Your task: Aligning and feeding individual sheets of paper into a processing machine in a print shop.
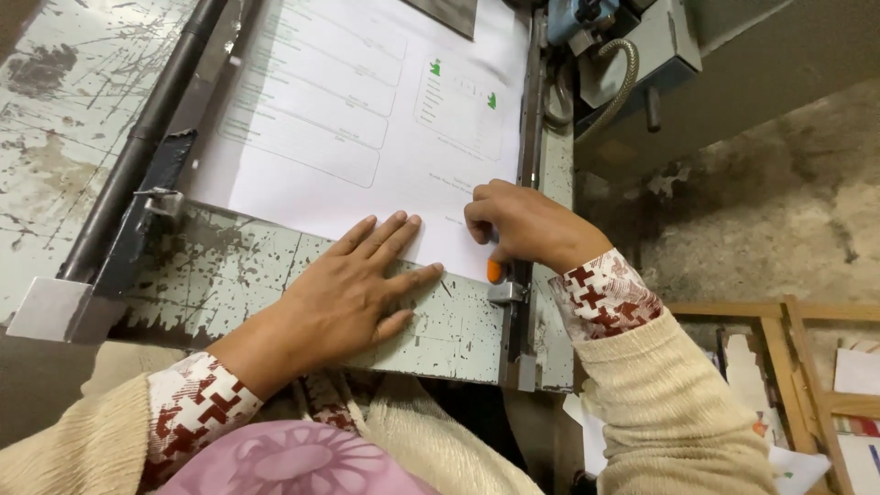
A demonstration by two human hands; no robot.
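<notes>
A large white printed sheet [367, 119] lies on a worn, paint-chipped metal machine table [220, 275]. My left hand [353, 289] rests flat, fingers spread, on the table with its fingertips on the sheet's near edge. My right hand [522, 225] is curled at the sheet's near right corner, fingers closed on a small orange-tipped object [495, 270] beside the metal side guide rail [524, 183]. Most of the orange object is hidden under the hand.
A black bar [137, 137] runs along the sheet's left side. Machine parts with a flexible metal hose [623, 82] sit at the upper right. A wooden frame [779, 348] with papers stands at the lower right, over a rough concrete floor [779, 202].
</notes>
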